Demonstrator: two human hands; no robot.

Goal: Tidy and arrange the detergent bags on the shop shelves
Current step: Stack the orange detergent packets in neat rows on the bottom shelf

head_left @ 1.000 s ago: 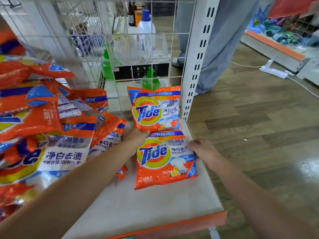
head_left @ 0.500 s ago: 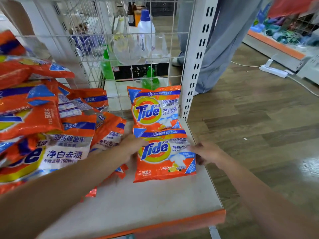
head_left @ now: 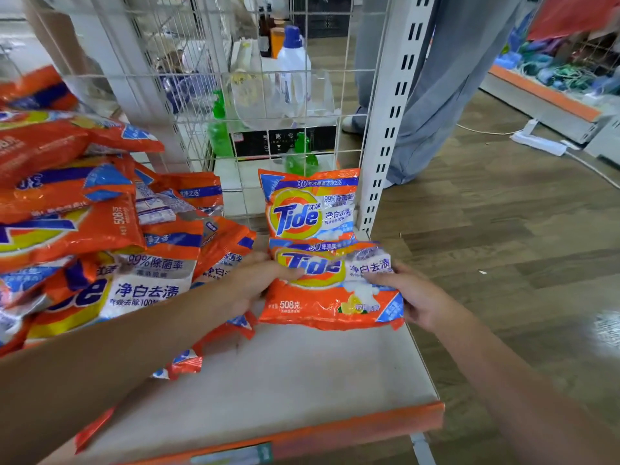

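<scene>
2 hands on 1 front detergent bag (head_left: 330,290): left hand (head_left: 260,280) gripping its left edge, right hand (head_left: 414,297) pinching its right edge, lifted at shelf (head_left: 302,374) right end. Behind: 1 upright bag (head_left: 310,204) against wire grid (head_left: 235,95). Left: loose bag pile (head_left: 94,229).

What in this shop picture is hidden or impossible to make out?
- Head view: the pile of detergent bags runs off the left edge and the left forearm covers its lower part, so no count.
- The left hand has its fingers tucked behind the front bag.
- The standing person is cut off by the top edge.
- The small print on the bags is too small.
</scene>
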